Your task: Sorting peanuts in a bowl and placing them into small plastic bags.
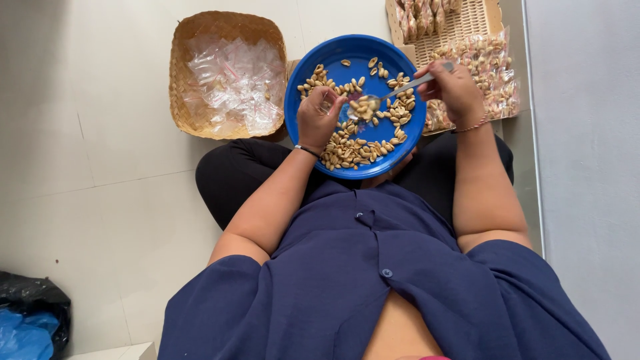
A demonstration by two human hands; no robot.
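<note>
Sitting cross-legged on a pale tiled floor [100, 200], a person in a dark blue shirt portions shelled peanuts [357, 150] from a round blue plate [333, 57] balanced on the lap. The right hand [455, 90] has its fingers closed around the handle of a metal spoon [390, 93], whose bowl carries a small heap of nuts and hangs over the middle of the plate. The left hand [319, 119] is pinched shut just beside the spoon's bowl, apparently holding something small and clear to receive the nuts, though what it grips is too small to make out. Judging by the scene, the work looks well under way but far from over: a woven square basket [193, 40] to the person's left is heaped with small empty transparent bags [233, 77], while at the top right a flat woven tray [470, 23] and a bunch of filled clear packets [483, 70] of peanuts lie just beside the plate. Many loose nuts remain on the plate, mostly along its near rim. No label shows on any packet. A black plastic bag [30, 300] with blue lining sits at the lower left corner.
</note>
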